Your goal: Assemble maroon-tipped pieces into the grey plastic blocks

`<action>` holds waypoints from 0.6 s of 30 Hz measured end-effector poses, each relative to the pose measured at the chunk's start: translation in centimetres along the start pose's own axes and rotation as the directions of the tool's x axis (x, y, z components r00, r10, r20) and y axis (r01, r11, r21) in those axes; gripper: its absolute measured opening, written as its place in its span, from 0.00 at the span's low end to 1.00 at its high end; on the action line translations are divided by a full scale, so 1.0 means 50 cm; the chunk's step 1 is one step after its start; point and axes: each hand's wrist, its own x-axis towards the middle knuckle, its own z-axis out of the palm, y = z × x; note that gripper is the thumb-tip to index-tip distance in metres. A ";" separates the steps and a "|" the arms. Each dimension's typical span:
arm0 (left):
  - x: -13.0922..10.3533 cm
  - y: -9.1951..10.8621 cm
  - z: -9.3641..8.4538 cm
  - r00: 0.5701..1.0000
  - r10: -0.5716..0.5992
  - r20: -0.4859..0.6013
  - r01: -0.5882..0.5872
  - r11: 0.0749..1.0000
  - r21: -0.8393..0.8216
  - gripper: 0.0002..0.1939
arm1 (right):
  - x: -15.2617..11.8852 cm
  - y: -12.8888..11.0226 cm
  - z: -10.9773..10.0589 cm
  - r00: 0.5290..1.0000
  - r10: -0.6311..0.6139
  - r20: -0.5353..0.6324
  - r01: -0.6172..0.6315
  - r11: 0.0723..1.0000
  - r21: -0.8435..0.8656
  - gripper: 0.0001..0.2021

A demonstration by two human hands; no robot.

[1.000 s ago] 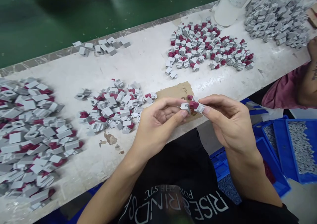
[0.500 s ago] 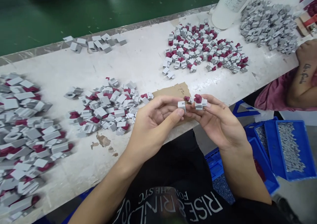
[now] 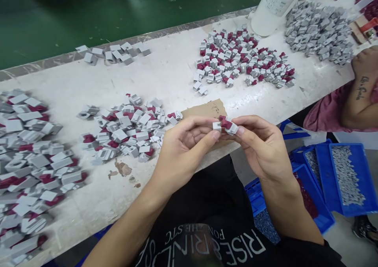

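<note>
My left hand [image 3: 184, 149] pinches a small light-grey plastic block [image 3: 217, 126] between thumb and fingers. Close beside it, my right hand [image 3: 262, 149] grips a grey plastic piece with a maroon part [image 3: 228, 124] on it. The two pieces meet or nearly meet; whether they touch I cannot tell. Beneath the hands lies a piece of brown cardboard [image 3: 205, 109] with writing on it. Left of my left hand is a heap of grey and maroon pieces [image 3: 126, 125].
Mixed grey-maroon pieces [image 3: 32, 160] cover the table's left end; another pile [image 3: 236, 56] lies beyond my hands. A white bottle [image 3: 270, 11] stands by a heap of grey pieces [image 3: 320, 32]. At right are another person's arm [image 3: 363, 82] and blue bins [image 3: 348, 212] below.
My right hand has moved slightly left and turned its grey-and-maroon piece, bringing it closer to the grey block in my left hand. My left hand has barely moved.
</note>
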 end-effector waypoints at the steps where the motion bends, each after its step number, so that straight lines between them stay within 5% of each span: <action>1: 0.000 0.000 0.000 1.000 -0.003 -0.003 0.003 1.000 0.009 0.06 | -0.001 0.001 0.001 1.000 -0.003 -0.007 0.003 1.000 -0.013 0.07; 11: -0.009 -0.004 -0.010 1.000 -0.002 0.022 0.002 0.999 0.032 0.06 | -0.015 -0.027 0.007 0.993 -0.114 0.018 0.115 0.971 -0.210 0.05; 18: -0.034 0.006 -0.005 1.000 0.010 -0.001 -0.010 1.000 0.024 0.05 | -0.033 -0.031 0.014 0.991 -0.121 0.061 0.129 0.981 -0.144 0.04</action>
